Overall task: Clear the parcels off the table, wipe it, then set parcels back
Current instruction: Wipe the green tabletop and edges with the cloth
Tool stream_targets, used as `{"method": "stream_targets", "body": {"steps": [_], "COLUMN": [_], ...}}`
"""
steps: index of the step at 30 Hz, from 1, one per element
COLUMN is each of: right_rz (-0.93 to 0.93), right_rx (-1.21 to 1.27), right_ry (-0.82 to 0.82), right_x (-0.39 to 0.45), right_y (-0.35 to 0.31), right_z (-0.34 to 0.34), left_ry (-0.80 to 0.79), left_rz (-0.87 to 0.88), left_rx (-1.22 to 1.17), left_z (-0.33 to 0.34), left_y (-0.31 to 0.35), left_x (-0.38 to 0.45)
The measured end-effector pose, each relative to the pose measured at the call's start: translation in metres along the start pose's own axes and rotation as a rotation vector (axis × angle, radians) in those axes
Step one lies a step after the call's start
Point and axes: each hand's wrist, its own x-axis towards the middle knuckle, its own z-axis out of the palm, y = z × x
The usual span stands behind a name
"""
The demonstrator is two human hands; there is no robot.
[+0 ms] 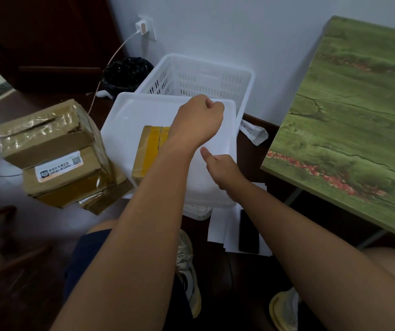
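Note:
A white plastic tub [124, 125] sits on the floor in front of me with a brown parcel sealed in yellow tape [147, 151] inside it. My left hand [200, 115] is curled over the tub's far rim. My right hand [224, 174] grips the tub's near right wall, thumb on top and fingers hidden. Two taped cardboard parcels [53, 151] are stacked on the floor to the left of the tub. The green wood-pattern table [349, 111] stands at the right, its visible top bare.
A white slotted basket [198, 77] stands behind the tub against the wall. A white mailer bag [255, 133] lies between tub and table. A black phone [249, 231] rests on white papers near my feet. A black bin bag [127, 72] and a charger cable [100, 80] are at the back left.

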Motion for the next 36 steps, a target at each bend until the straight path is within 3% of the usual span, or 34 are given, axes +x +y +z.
{"method": "stream_targets", "body": {"steps": [20,30,36], "right_rz": [0.092,0.031,-0.034], "right_rx": [0.171,0.18,0.109], "right_ry": [0.039,0.006,0.076], "right_x": [0.019,0.021,0.017], "right_y": [0.014,0.02,0.012], "right_z": [0.02,0.022,0.018], "left_ry": [-0.034,-0.038,-0.054], "left_rz": [0.005,0.013,0.004], "left_rx": [0.0,0.01,0.021], "left_z": [-0.002,-0.004,-0.003], "left_y": [0.002,0.001,0.002], "left_x": [0.0,0.003,0.0]}}
